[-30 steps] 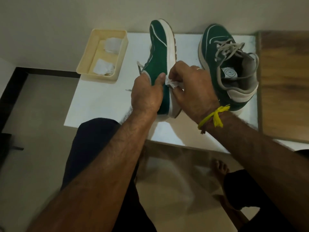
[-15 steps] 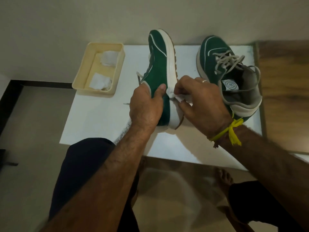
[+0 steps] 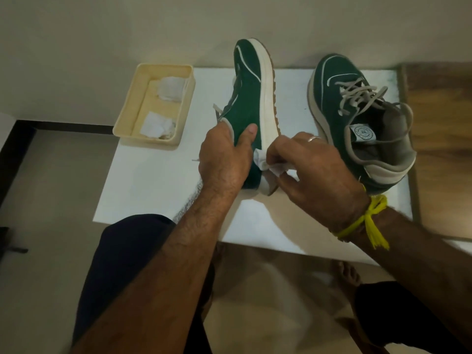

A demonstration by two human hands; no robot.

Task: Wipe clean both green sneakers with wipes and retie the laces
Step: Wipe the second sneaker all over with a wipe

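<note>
The heel end of the tipped sneaker (image 3: 251,98) is being covered by both hands, so its collar and opening are being hidden from the head view; only a loose lace end is being shown at its left side. This sneaker is being held on its side on the white table (image 3: 153,180), with its cream midsole turned up and to the right. It is being gripped by the left hand (image 3: 224,159), with the thumb laid across the green upper and the fingers wrapped out of sight behind it. A crumpled white wipe (image 3: 268,164) is being pinched in the curled fingers of the right hand (image 3: 314,172) and pressed against the midsole near the heel; most of the wipe is being concealed under those fingers.

The second sneaker (image 3: 357,118) is being left upright on the table to the right, well apart from the first, with grey laces lying loose over its tongue. A round label is being shown on that tongue, but its writing is too small to be read.

A cream tray (image 3: 127,118) is being kept at the table's left corner, with two white wads (image 3: 163,108) inside; their exact nature cannot be told.
</note>
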